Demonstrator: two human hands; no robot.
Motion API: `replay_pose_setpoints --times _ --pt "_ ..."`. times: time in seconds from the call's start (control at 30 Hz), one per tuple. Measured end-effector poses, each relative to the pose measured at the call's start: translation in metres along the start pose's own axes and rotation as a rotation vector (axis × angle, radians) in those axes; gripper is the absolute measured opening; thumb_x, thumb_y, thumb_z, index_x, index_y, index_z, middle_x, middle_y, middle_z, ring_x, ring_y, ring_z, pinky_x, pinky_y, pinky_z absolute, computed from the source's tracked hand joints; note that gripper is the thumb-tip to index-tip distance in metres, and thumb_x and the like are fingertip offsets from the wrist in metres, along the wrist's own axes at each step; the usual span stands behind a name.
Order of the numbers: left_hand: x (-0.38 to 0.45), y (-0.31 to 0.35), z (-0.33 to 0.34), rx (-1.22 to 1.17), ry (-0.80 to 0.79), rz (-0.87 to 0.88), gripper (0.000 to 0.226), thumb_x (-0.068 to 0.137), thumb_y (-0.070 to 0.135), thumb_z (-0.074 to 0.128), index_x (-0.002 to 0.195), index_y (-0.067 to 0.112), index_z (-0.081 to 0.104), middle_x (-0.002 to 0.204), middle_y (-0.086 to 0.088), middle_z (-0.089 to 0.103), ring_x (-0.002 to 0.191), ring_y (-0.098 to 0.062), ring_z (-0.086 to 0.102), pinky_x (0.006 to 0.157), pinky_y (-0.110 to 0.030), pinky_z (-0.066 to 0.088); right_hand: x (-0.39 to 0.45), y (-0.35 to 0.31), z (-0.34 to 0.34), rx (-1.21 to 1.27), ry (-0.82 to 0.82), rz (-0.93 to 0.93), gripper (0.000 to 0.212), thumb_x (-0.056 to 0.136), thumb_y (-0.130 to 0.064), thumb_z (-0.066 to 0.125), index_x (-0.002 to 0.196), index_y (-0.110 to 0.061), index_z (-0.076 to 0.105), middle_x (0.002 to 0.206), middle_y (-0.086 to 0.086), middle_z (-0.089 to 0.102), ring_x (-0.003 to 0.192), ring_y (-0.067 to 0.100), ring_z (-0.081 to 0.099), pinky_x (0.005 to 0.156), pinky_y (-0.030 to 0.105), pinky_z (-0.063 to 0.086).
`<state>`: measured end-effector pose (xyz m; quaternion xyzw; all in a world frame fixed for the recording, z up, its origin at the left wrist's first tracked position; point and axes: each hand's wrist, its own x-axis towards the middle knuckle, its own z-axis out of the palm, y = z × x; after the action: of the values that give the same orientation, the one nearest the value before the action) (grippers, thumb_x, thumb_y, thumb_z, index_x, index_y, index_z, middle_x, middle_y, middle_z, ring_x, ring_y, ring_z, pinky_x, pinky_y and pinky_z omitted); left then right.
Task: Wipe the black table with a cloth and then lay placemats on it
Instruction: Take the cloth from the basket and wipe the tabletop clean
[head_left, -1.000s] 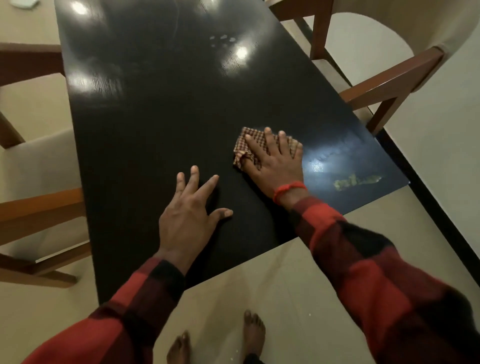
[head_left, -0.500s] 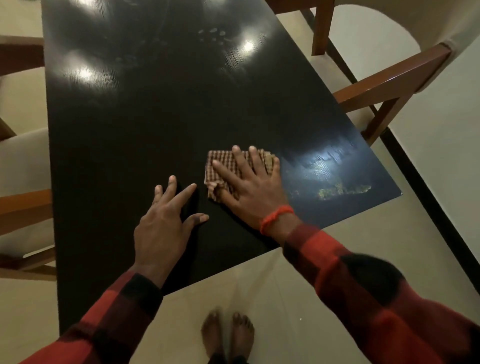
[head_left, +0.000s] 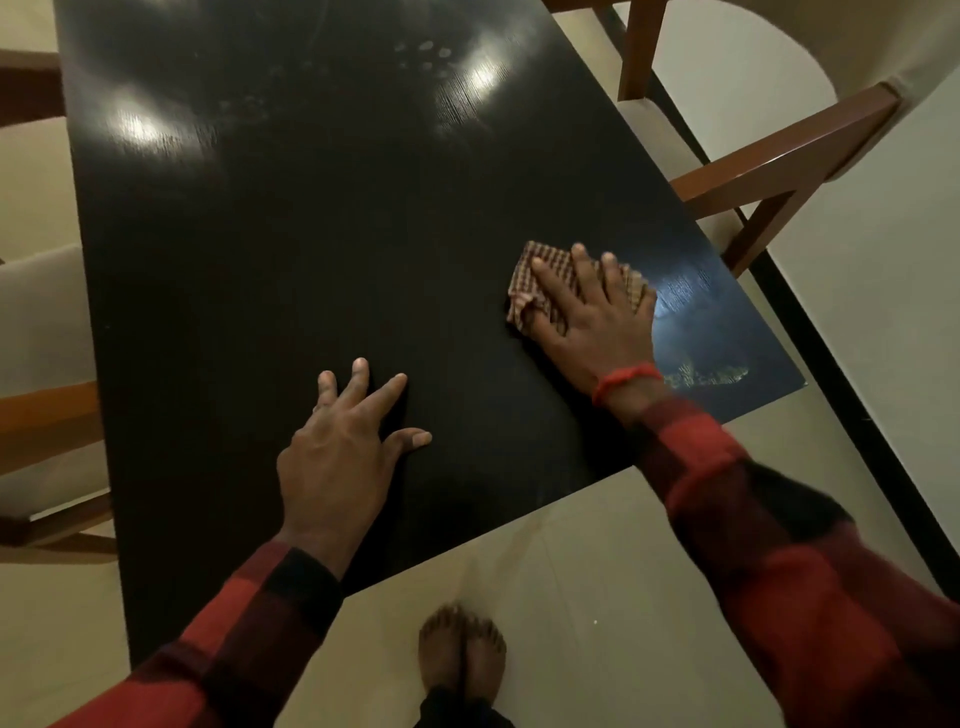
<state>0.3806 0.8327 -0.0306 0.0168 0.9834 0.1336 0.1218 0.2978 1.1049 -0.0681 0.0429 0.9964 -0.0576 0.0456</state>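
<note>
The cloth (head_left: 540, 291), a small checked one folded into a pad, lies on the black table (head_left: 311, 234) near its right edge, toward the near right corner. The right hand (head_left: 592, 317) lies flat on it with the fingers straight and a little spread, pressing it down; it is not pinched or gripped. The left hand (head_left: 343, 441) rests on the bare table nearer the middle, well apart from the cloth, with fingers spread and the thumb out to the side, as if for support.

Just right of the cloth the surface shows a pale smear (head_left: 706, 374) close to the near right corner, and far up the table there are faint finger marks (head_left: 426, 54). So I judge the wiping is only partly done, and no placemats are in view.

Some things may go wrong from here. Because the hand only presses on the cloth, a fast stroke toward the right edge may push the cloth off the table to the floor (head_left: 597, 597). The folded pad can also open or bunch under the palm, and then it leaves streaks. The far marks are easy to forget, since the gloss and the light reflections hide them. A wooden chair (head_left: 779, 161) stands just beside the right edge, and a wide stroke could knock the hand against it.
</note>
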Motion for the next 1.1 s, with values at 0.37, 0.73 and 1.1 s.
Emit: replay_pose_setpoints --times 0.37,0.73,1.1 --pt "-0.001 0.004 -0.001 0.022 -0.016 -0.002 0.066 0.092 0.056 0.06 0.152 0.04 0.039 0.166 -0.001 0.027 0.152 -0.032 0.025 0.103 -0.06 0.046 -0.057 -0.028 0.007 -0.003 -0.02 -0.104 0.064 0.094 -0.069 0.016 0.156 -0.051 0.013 0.17 -0.001 0.009 0.155 0.033 0.009 0.116 0.07 0.011" --pt "0.003 0.061 0.017 -0.026 -0.043 0.139 0.064 0.093 0.051 0.06 0.151 0.047 0.036 0.166 0.005 0.023 0.148 -0.037 0.031 0.106 -0.061 0.045 -0.125 0.021 0.018 0.018 0.033 -0.1 0.067 0.094 -0.072 0.022 0.156 -0.048 0.022 0.169 0.0 0.016 0.154 0.033 0.015 0.115 0.067 0.014" --pt "0.006 0.06 0.014 0.0 -0.117 0.032 0.066 0.085 0.057 0.065 0.144 0.059 0.034 0.166 0.009 0.022 0.144 -0.041 0.037 0.101 -0.06 0.049 -0.054 0.146 -0.007 0.008 0.021 0.205 0.069 0.094 -0.072 0.013 0.157 -0.045 0.011 0.169 0.005 0.012 0.153 0.039 0.014 0.118 0.068 0.011"
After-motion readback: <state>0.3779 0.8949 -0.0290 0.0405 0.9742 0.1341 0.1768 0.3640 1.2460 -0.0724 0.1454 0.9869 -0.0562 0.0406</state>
